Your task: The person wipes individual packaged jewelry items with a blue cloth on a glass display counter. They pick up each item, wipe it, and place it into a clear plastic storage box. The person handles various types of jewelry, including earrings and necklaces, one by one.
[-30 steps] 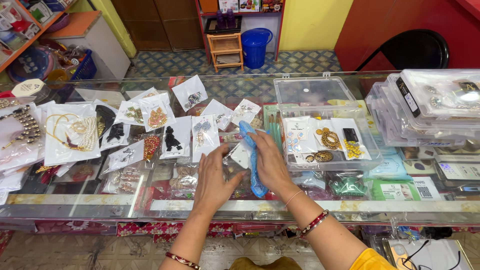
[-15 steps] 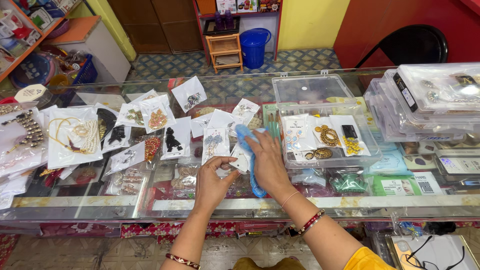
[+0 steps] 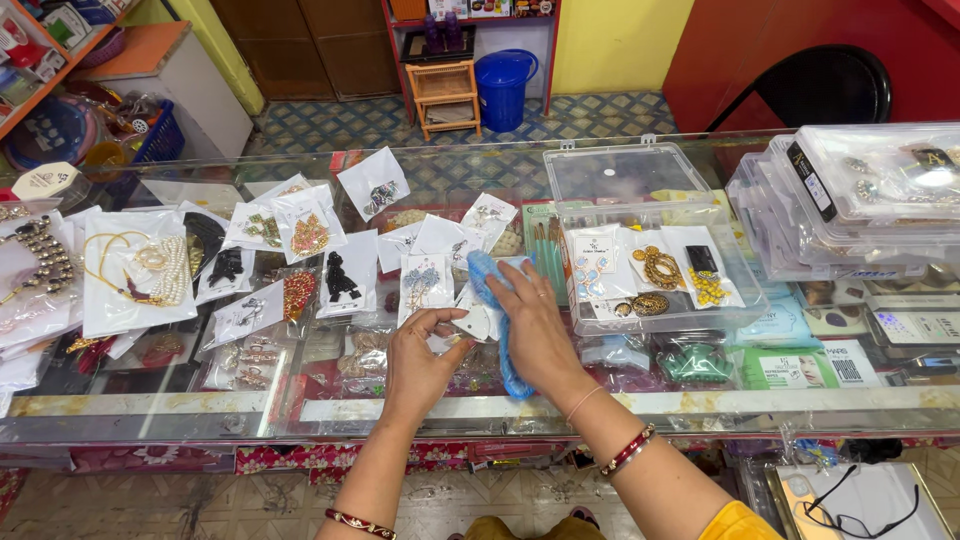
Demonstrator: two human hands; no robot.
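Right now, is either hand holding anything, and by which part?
The left hand pinches a small clear jewellery packet at its lower left edge. The right hand lies flat on a blue cloth, pressing it to the glass counter, not gripping.

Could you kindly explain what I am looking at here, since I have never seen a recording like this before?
There is no machine: a person wears a camera on the head, looking down at their own two bare hands over a glass shop counter. The right hand presses a blue cloth on the glass. The left hand touches a small packet with its fingers. Jewellery packets lie spread on the counter, beside an open clear plastic box of earrings and a stack of closed boxes.
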